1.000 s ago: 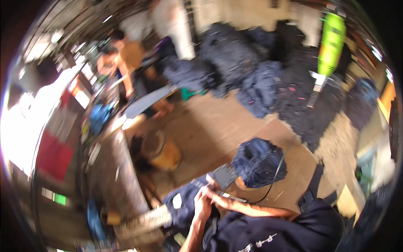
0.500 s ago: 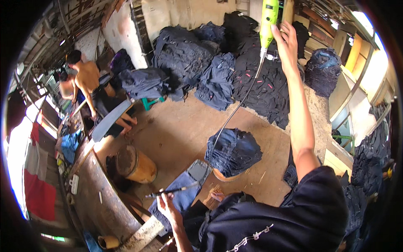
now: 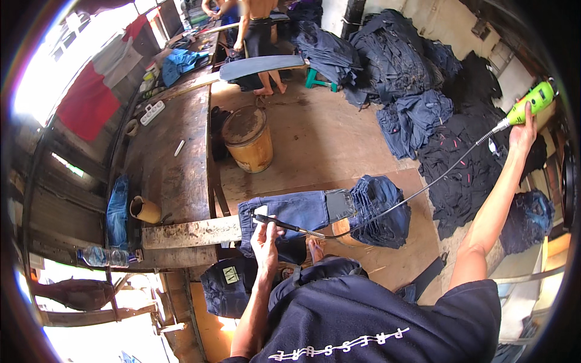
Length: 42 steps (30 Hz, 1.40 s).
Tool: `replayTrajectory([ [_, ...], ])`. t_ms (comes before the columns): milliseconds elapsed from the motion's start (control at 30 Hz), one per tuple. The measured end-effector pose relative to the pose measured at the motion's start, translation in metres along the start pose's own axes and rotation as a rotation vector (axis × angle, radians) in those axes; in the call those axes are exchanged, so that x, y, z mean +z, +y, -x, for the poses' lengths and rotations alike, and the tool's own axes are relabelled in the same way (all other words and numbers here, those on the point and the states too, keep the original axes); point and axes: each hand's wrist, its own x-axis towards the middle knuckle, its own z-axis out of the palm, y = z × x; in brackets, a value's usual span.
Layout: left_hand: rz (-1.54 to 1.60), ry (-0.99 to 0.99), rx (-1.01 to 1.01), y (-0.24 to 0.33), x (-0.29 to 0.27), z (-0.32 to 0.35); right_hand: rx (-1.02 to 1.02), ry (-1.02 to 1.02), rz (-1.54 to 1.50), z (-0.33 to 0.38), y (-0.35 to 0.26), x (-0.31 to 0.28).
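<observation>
My left hand (image 3: 264, 245) is closed around the black handpiece (image 3: 275, 222) of a rotary tool, its tip pointing left. A flexible shaft (image 3: 417, 192) runs from it up to the lime-green motor body (image 3: 532, 103) at the upper right. At that body is my right hand (image 3: 521, 134), arm stretched out, fingers against its lower end; part of the grip is hidden. Below the handpiece, a blue denim garment piece (image 3: 290, 209) is pulled over a wooden plank (image 3: 193, 234). Beside it, a stack of dark denim (image 3: 381, 209) rests on a round wooden support (image 3: 345, 233).
A worktable (image 3: 175, 163) on the left carries a white power strip (image 3: 152, 112). A rusty-topped drum (image 3: 247, 142) stands beside it. Heaps of dark garments (image 3: 393, 54) line the far side. Another person (image 3: 260, 36) stands beyond a long padded board (image 3: 260, 66). Dark jeans (image 3: 230, 284) lie near my left forearm.
The view has swung left and down, so the scene sits further right. My left hand still holds the handpiece, now over the plank end of the denim; my right hand stays at the green motor body.
</observation>
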Motion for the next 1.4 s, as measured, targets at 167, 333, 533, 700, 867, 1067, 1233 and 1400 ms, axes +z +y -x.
replayTrajectory([
  [167, 0.052, 0.05, 0.003, 0.005, -0.003, 0.007, -0.028, -0.012, -0.004, -0.001, -0.001, -0.008],
  [333, -0.026, 0.026, 0.027, 0.011, 0.003, 0.007, -0.025, 0.04, 0.001, -0.008, -0.007, -0.016],
  [533, -0.021, 0.006, 0.006, 0.012, 0.002, 0.004, -0.082, 0.29, 0.218, -0.012, -0.014, 0.009],
  [700, 0.023, -0.04, 0.023, 0.003, -0.002, 0.009, -0.076, 0.181, 0.198, -0.001, -0.028, 0.024],
  [867, 0.006, -0.067, 0.013, 0.0, -0.004, 0.02, -0.105, 0.089, 0.095, -0.004, -0.039, 0.024],
  [1067, -0.008, -0.082, 0.037, 0.001, -0.008, 0.024, -0.114, 0.147, 0.06, 0.0, -0.045, 0.023],
  [1233, 0.043, -0.051, 0.055, 0.008, -0.01, 0.024, -0.114, 0.139, 0.059, -0.002, -0.048, 0.025],
  [1400, 0.025, -0.028, 0.085, 0.017, -0.01, 0.029, -0.111, 0.107, 0.043, -0.014, -0.044, 0.018],
])
